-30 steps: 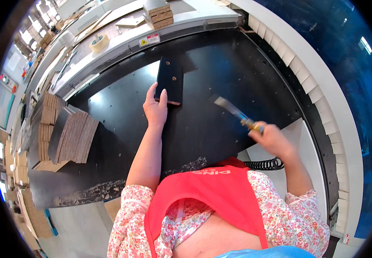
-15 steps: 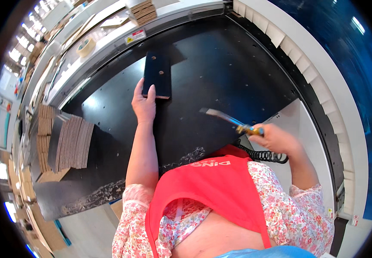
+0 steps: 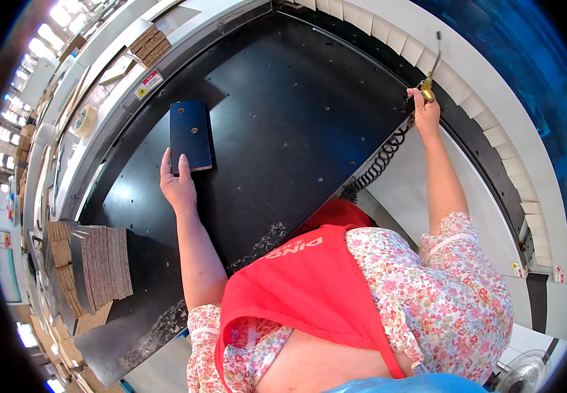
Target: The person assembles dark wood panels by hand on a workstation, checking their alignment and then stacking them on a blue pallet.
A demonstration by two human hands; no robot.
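Observation:
A dark blue rectangular board point(image 3: 190, 134) with two round holes lies over the black table at the left of middle. Its near end is gripped by my left hand point(image 3: 178, 187), thumb on top and fingers along the left edge. Over the table's far right edge, my right hand point(image 3: 426, 111) is closed round a brass air blow gun point(image 3: 428, 88), whose thin nozzle points up and away. A black coiled hose point(image 3: 382, 160) runs from near that hand down to the table's right edge.
Stacked brown-edged boards point(image 3: 105, 268) stand on the black table point(image 3: 264, 150) at the left. Beyond its far-left edge, a white ledge holds a tape roll point(image 3: 85, 122) and another board stack point(image 3: 150, 46). A pale pleated strip point(image 3: 454, 82) curves along the right. A fan point(image 3: 525, 373) sits lower right.
My right hand has swung the blow gun up and away to the far right, stretching the coiled hose. The left hand still holds the board, which appears further left as the view shifted.

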